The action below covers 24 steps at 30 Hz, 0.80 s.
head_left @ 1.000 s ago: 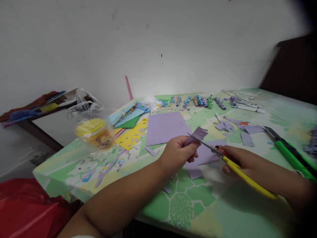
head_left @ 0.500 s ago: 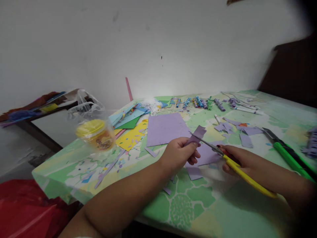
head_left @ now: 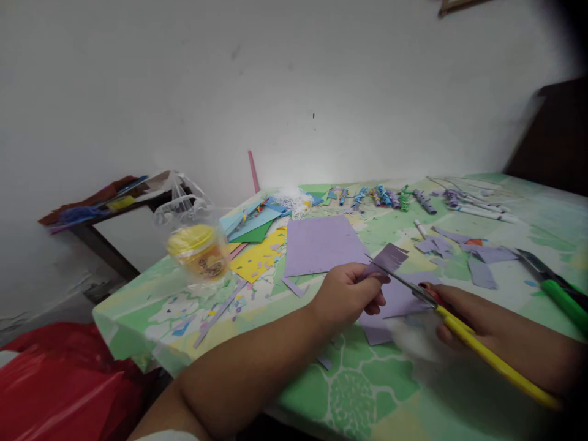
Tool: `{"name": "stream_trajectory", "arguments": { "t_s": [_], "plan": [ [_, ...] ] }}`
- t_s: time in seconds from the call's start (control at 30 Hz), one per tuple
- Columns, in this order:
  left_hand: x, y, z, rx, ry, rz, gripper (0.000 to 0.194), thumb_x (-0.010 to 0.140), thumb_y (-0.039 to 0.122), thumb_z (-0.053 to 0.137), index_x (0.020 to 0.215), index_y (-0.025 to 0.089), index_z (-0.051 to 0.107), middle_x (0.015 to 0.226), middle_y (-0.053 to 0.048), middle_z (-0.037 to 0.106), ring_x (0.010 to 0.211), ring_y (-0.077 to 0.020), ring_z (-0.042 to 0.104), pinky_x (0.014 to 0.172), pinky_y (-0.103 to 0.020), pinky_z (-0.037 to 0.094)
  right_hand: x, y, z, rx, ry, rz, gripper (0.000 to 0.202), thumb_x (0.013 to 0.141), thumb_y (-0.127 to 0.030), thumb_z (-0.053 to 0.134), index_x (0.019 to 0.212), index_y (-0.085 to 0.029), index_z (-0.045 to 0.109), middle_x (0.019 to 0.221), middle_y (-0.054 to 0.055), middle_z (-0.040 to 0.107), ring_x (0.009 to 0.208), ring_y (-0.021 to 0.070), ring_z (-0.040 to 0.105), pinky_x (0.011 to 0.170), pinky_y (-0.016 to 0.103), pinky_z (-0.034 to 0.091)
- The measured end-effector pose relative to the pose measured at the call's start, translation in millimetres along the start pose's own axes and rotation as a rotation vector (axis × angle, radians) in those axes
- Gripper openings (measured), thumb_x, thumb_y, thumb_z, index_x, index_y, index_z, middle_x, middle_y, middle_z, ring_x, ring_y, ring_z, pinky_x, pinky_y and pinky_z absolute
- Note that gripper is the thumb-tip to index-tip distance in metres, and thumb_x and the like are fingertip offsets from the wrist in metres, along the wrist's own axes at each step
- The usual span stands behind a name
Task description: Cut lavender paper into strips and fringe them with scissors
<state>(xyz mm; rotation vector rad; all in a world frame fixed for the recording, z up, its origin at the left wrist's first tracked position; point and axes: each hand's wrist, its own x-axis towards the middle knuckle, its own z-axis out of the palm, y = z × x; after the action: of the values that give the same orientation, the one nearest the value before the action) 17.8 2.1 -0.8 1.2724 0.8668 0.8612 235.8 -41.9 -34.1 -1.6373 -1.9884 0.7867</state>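
My left hand (head_left: 356,291) pinches a small strip of purple paper (head_left: 390,257) whose far end is cut into a fringe. In my right hand (head_left: 454,312) are scissors (head_left: 487,355) with a yellow and a red handle. Their blades lie across the strip, close to my left fingertips. Beneath and beyond my hands, purple sheets rest on the table; the largest purple sheet (head_left: 324,245) lies flat just past my left hand. Purple paper scraps (head_left: 482,269) are scattered beyond my right hand.
A green box cutter (head_left: 563,300) lies at the right. Along the back are fringed paper rolls (head_left: 386,197) and markers (head_left: 482,212). At left stand a yellow-lidded tub (head_left: 197,251) in a clear bag and coloured sheets (head_left: 257,263). A red bag (head_left: 68,386) sits below the table edge.
The view has shifted, so most things appear farther right. The strip in my left hand now shows more cuts spread along its fringe. Both hands keep their hold.
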Motion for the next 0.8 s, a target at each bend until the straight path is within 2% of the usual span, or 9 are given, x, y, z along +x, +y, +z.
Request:
{"name": "stream_trajectory", "arguments": {
  "t_s": [0.1, 0.2, 0.47, 0.8],
  "plan": [
    [-1, 0, -0.1, 0.008, -0.003, 0.013, 0.009, 0.072, 0.013, 0.052, 0.068, 0.013, 0.061, 0.047, 0.004, 0.053, 0.040, -0.0053, 0.048, 0.044, -0.018, 0.038, -2, -3, -1, -0.003, -0.030, 0.005, 0.046, 0.077, -0.061, 0.050, 0.107, -0.028, 0.058, 0.103, 0.006, 0.068, 0.107, 0.0357, 0.055, 0.078, 0.042, 0.051],
    [0, -1, -0.3, -0.003, -0.003, 0.030, 0.009, 0.070, 0.014, 0.053, 0.068, 0.014, 0.061, 0.047, 0.004, 0.053, 0.041, -0.0058, 0.048, 0.045, -0.019, 0.039, -2, -8, -2, -0.006, -0.069, 0.009, 0.047, 0.075, -0.064, 0.050, 0.103, -0.028, 0.058, 0.101, 0.005, 0.068, 0.103, 0.0346, 0.057, 0.080, 0.043, 0.050],
    [0, -6, -0.4, -0.011, 0.022, 0.086, 0.009, 0.071, 0.019, 0.056, 0.069, 0.014, 0.062, 0.048, 0.003, 0.054, 0.042, -0.0061, 0.048, 0.045, -0.020, 0.039, -1, -13, -3, -0.011, -0.079, 0.007, 0.045, 0.076, -0.062, 0.050, 0.105, -0.029, 0.056, 0.101, 0.005, 0.067, 0.107, 0.0344, 0.055, 0.078, 0.041, 0.051],
    [-1, -4, -1.0, -0.015, -0.004, 0.095, 0.008, 0.069, 0.018, 0.055, 0.067, 0.014, 0.061, 0.047, 0.004, 0.054, 0.041, -0.0053, 0.047, 0.046, -0.019, 0.038, -2, -16, -4, -0.006, -0.039, -0.013, 0.043, 0.073, -0.059, 0.054, 0.101, -0.027, 0.061, 0.092, 0.005, 0.069, 0.095, 0.0329, 0.060, 0.075, 0.043, 0.052]
  ]
}}
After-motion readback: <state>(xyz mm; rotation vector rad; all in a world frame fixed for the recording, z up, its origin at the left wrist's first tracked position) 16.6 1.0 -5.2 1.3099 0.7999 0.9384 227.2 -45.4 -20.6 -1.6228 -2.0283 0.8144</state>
